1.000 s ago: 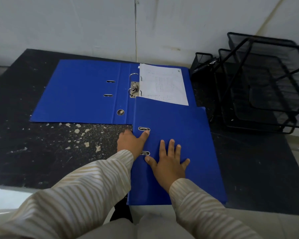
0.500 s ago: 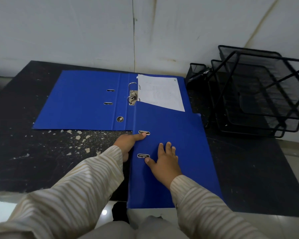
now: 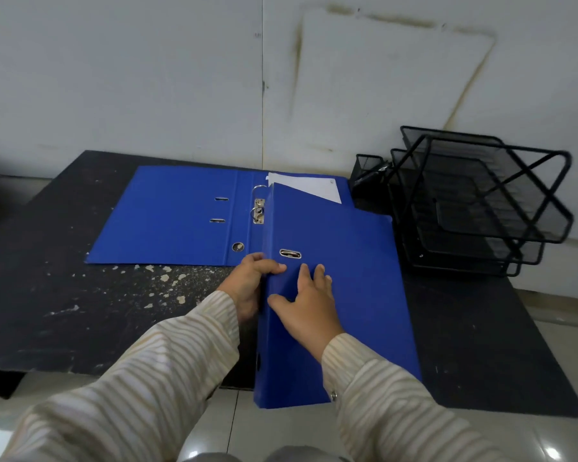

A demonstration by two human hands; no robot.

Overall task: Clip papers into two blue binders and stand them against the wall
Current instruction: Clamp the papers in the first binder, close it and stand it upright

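Closed binder: the nearer glossy blue lever-arch binder (image 3: pixel 334 295) lay flat on the dark speckled tabletop (image 3: pixel 64 278) a second ago; now I see its spine edge raised, so it tilts up on its right-hand side and overlaps the open one.
Left hand: my left hand (image 3: pixel 247 281) has curled round the spine edge, thumb on the cover, fingers hidden underneath, clamped on that binder.
Right hand: my right hand (image 3: pixel 307 305) lies flat on the cover, fingers spread, gripping nothing, only steadying.
Open binder: the second blue binder (image 3: pixel 167 215) is spread open near the white wall (image 3: pixel 147 78), a white sheet (image 3: pixel 314 188) on its rings, mostly covered by the lifted one.
Meaning: I judge the first binder is filled and being stood up; the open one is unclosed.
Nearby: black wire-mesh trays (image 3: pixel 474 201) stand to the right.
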